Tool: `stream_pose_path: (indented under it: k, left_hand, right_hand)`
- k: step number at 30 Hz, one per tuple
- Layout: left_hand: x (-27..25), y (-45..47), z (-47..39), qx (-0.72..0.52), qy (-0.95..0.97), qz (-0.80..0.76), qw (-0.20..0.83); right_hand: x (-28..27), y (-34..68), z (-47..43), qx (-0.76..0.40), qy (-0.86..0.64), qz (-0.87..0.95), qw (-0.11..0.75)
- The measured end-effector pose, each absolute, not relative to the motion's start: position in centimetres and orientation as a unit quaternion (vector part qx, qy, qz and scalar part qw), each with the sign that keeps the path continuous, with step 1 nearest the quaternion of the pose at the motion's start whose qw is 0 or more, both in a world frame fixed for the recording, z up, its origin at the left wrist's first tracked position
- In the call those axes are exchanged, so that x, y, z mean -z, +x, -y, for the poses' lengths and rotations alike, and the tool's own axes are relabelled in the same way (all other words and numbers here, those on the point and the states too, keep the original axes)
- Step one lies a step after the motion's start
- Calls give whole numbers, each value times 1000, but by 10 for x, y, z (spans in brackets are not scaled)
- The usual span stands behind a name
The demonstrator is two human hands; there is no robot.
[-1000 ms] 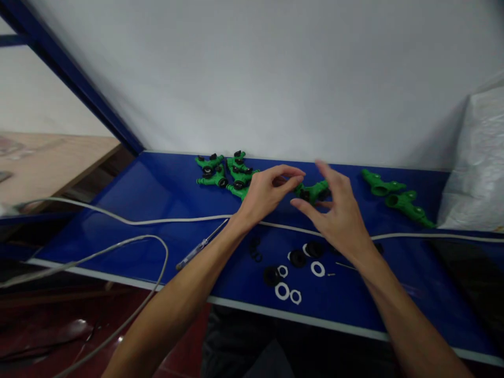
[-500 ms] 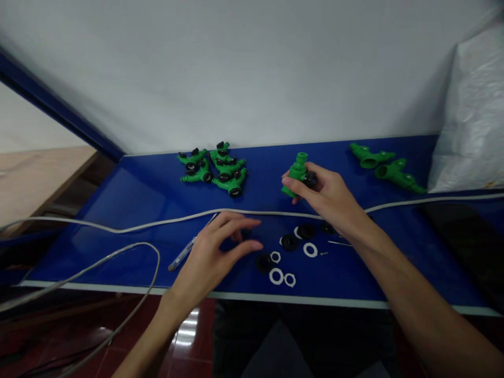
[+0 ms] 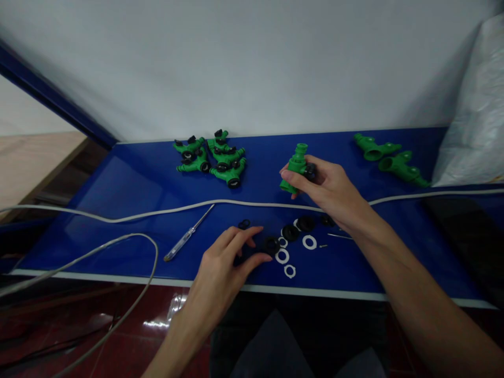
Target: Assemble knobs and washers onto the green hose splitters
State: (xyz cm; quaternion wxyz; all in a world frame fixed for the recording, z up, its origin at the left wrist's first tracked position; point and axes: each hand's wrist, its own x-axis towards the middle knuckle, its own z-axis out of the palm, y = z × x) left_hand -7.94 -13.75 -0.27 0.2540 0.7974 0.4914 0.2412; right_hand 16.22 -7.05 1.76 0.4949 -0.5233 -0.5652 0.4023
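My right hand (image 3: 318, 181) is closed around a green Y-shaped hose connector (image 3: 296, 165) with a black valve knob, held above the table. My left hand (image 3: 232, 249) is low over the table, thumb and forefinger apart at the left side of a black ring (image 3: 271, 245). Whether the fingertips touch that ring I cannot tell. White washers (image 3: 282, 256) lie close beside it, and more black rings (image 3: 290, 232) and a larger white washer (image 3: 309, 242) are to the right. Small black O-rings (image 3: 243, 224) lie behind my left fingers.
Several green connectors with black parts (image 3: 228, 170) stand at the back left. Two bare green bodies (image 3: 401, 168) lie back right, near a white plastic bag (image 3: 468, 115). A screwdriver (image 3: 183, 242) lies left of my left hand. A pale cable (image 3: 177, 210) crosses the table.
My left hand has moved right to the black ring, which has shifted away from me with two white washers beside it. My right hand still holds the connector. The view has shifted slightly.
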Motion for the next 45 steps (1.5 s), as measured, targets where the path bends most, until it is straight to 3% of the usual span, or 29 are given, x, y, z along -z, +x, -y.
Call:
stream_pose_path:
  k: [11,17,22,27,34,45]
  left_hand:
    - [-7,-103,120,-209,833,-469,206]
    - [-6,-105,109,-285,802,-467,238]
    - [-23,-80,80,-364,696,-501,363]
    - [-44,-29,24,-418,653,-404,486]
    - [-32,1,-9,-395,696,-329,502]
    - [-22,-5,-5,-348,626,-306,627]
  right_hand:
    - [-18,157,73,-446,-518,585,436]
    - [-20,157,73,-461,-517,578,431]
    - [-18,156,71,-469,-514,574,431]
    - [-18,154,70,-519,-486,547,441]
    - [-15,159,67,-504,-487,536,471]
    - [-22,159,72,-504,-510,533,449]
